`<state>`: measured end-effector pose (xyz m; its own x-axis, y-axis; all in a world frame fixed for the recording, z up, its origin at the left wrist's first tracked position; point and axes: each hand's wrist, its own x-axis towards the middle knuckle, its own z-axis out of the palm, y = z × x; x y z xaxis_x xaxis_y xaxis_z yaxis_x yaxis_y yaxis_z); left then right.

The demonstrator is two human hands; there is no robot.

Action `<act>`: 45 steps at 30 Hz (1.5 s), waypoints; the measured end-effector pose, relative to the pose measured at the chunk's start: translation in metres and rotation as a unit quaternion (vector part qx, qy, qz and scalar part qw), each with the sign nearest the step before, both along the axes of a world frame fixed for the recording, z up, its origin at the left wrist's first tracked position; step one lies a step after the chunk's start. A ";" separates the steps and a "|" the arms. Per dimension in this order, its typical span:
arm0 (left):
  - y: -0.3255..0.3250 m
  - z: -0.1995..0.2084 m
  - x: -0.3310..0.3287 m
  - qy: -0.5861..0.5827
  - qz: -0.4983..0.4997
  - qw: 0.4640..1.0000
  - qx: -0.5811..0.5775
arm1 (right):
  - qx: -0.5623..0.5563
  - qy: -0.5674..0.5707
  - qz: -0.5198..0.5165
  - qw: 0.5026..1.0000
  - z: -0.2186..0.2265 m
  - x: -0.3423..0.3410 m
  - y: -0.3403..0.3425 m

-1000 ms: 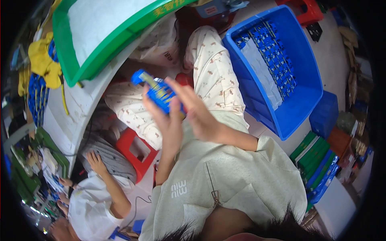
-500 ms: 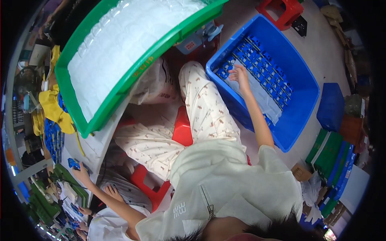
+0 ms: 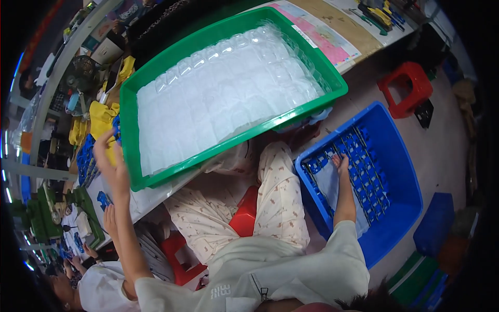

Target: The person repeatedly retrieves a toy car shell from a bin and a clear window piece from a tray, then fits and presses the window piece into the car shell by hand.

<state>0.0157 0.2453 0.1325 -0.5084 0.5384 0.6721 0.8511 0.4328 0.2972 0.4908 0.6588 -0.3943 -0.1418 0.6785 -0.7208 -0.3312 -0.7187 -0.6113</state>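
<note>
My left hand (image 3: 112, 164), slightly blurred, reaches beside the left end of a green tray (image 3: 236, 139). Its fingers look spread, with blue pieces (image 3: 116, 125) close to the fingertips; contact cannot be made out. Inside the tray lie rows of clear plastic packaging with white sheeting (image 3: 218, 99). My right hand (image 3: 341, 164) is down in a blue bin (image 3: 397, 208), fingers stretched apart, over rows of blue parts on dark strips (image 3: 358, 156). Beneath that hand and forearm lies a pale sheet (image 3: 326, 182). Neither hand visibly holds anything.
At left, another person's hand (image 3: 110, 222) is by a blue piece (image 3: 104, 199) on the white table (image 3: 138, 205). Yellow cloth (image 3: 101, 119) lies behind. A red stool (image 3: 405, 89) stands beyond the bin; hand tools (image 3: 382, 18) lie on the far table.
The view has shifted, showing more of the green tray and far table. My left hand has moved up beside the tray's end. My right hand stays in the bin, fingers further over the blue parts.
</note>
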 end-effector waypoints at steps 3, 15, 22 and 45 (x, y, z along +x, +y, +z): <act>0.068 0.006 0.007 -0.065 -0.115 0.991 -0.033 | 0.034 -0.005 -0.032 0.999 0.034 -0.030 -0.012; 0.305 -0.085 0.044 0.015 -0.415 0.907 -0.072 | 0.196 0.073 0.002 0.978 0.196 -0.008 -0.109; 0.311 -0.083 0.037 0.015 -0.471 0.862 -0.189 | 0.143 0.302 0.008 0.943 0.266 -0.020 -0.174; 0.040 -0.037 0.159 0.079 -0.516 0.852 0.049 | 0.175 0.448 0.193 0.855 0.424 -0.152 -0.289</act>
<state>0.1749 0.2856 0.0958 0.3015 0.5818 0.7554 0.7961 -0.5896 0.1363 0.3384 0.3701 0.0293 -0.7923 0.6093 0.0326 -0.5597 -0.7045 -0.4364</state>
